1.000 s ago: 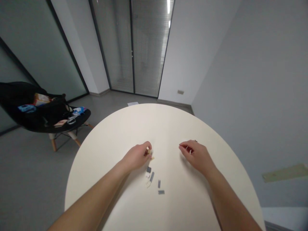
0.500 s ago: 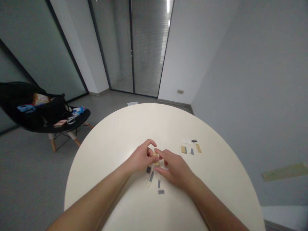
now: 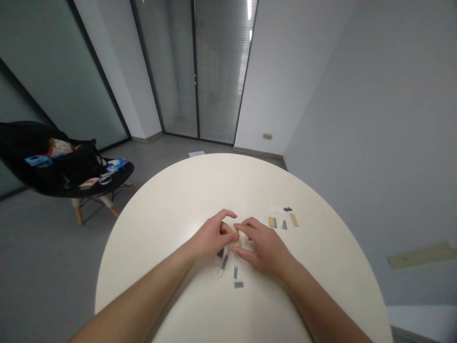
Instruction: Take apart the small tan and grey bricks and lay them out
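Between my two hands is a small tan building-block piece (image 3: 236, 242), partly hidden by fingers. My left hand (image 3: 215, 234) pinches its left side with the thumb, its index finger arched above. From the right, my right hand (image 3: 260, 243) grips the piece with thumb and fingertips. Just below my left hand lie a dark block piece (image 3: 220, 254), a grey strip (image 3: 224, 262) and a pale piece (image 3: 219, 273). Nearer to me are two small grey plates, one upright in view (image 3: 235, 272) and one lying crosswise (image 3: 239, 285).
On the round cream table (image 3: 171, 305), right of my hands, lie a tan-and-grey piece (image 3: 272, 222), a grey wedge (image 3: 284, 225), a tan plate (image 3: 294, 219), black bits (image 3: 287, 209) and white pieces (image 3: 276, 209). A black chair (image 3: 117, 178) holding a bag stands at the left.
Both hands have shifted slightly right with the tan piece, and my right fingers have closed in around it. The loose pieces on the right look unmoved.
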The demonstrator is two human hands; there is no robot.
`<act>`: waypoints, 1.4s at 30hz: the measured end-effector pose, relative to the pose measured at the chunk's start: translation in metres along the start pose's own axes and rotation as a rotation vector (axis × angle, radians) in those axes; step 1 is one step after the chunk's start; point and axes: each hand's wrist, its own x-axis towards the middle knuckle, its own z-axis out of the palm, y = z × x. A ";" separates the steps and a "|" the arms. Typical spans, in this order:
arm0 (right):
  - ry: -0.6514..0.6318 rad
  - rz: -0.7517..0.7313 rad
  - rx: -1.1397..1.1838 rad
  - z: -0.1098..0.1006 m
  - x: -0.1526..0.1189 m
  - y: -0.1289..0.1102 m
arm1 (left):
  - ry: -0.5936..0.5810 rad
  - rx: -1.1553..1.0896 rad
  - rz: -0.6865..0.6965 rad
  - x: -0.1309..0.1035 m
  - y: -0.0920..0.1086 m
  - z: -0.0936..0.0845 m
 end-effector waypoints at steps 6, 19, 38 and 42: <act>-0.057 0.236 -0.089 -0.031 -0.006 0.033 | 0.164 0.023 0.025 0.006 0.003 -0.009; -0.388 0.554 -0.074 -0.048 -0.027 0.062 | 0.210 0.117 0.039 0.012 -0.007 -0.015; -0.397 0.634 -0.093 -0.051 -0.025 0.059 | 0.067 0.395 -0.041 0.008 -0.004 -0.028; -0.384 0.642 -0.100 -0.050 -0.024 0.061 | -0.009 0.429 -0.067 0.006 -0.003 -0.031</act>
